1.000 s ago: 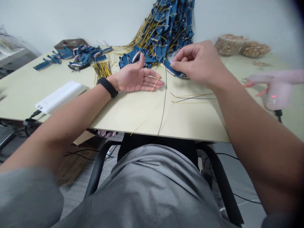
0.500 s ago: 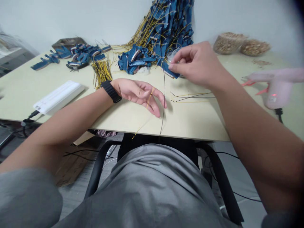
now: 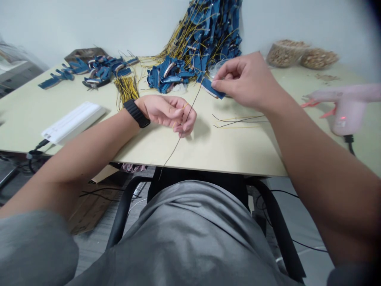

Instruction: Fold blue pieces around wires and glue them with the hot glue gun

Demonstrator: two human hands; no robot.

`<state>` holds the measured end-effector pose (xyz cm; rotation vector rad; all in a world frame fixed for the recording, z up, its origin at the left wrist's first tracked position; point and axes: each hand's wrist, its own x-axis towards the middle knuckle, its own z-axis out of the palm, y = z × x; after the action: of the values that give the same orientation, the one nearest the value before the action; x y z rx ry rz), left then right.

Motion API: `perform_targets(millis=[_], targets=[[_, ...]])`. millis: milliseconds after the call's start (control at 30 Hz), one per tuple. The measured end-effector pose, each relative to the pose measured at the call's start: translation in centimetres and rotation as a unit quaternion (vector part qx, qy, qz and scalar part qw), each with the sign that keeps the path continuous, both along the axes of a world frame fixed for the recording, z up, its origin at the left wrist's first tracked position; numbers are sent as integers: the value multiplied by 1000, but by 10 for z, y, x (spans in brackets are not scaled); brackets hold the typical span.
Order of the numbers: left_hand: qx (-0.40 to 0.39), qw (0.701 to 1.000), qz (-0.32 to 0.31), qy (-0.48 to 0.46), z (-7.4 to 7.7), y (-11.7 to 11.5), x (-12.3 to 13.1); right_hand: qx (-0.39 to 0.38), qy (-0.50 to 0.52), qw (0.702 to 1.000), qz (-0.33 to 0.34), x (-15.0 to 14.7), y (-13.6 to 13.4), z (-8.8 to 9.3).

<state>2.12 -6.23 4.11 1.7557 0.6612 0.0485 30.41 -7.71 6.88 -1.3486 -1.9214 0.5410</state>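
My right hand pinches the end of a small blue piece with a pale edge, held above the table. A thin black wire runs from that piece down past the table's front edge, crossing the fingers of my left hand. That left hand is turned palm up with its fingers curled in. A short stretch of yellow wire shows between the left fingers; the rest of it is hidden. Beneath my right forearm, several loose yellow and black wires lie on the table.
Blue pieces lie in a heap, a left pile and a tall hanging bunch. A wire bundle and white power strip are on the left. A pink glue gun stands right, near bags of small chips.
The left fingers, spread out before, have curled in around the yellow wire. The black wire's lower end has swung left across them. My right hand stays in place with the blue piece.
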Motion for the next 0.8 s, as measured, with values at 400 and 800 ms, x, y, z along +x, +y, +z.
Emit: perform_targets(millis=[400,800], targets=[[99,989,112,-4,-4,17,-7,16,-72,994,-86,2,5,2],[451,831,326,14,-14,9,23,48,-136,984,-108,-2,12,-18]])
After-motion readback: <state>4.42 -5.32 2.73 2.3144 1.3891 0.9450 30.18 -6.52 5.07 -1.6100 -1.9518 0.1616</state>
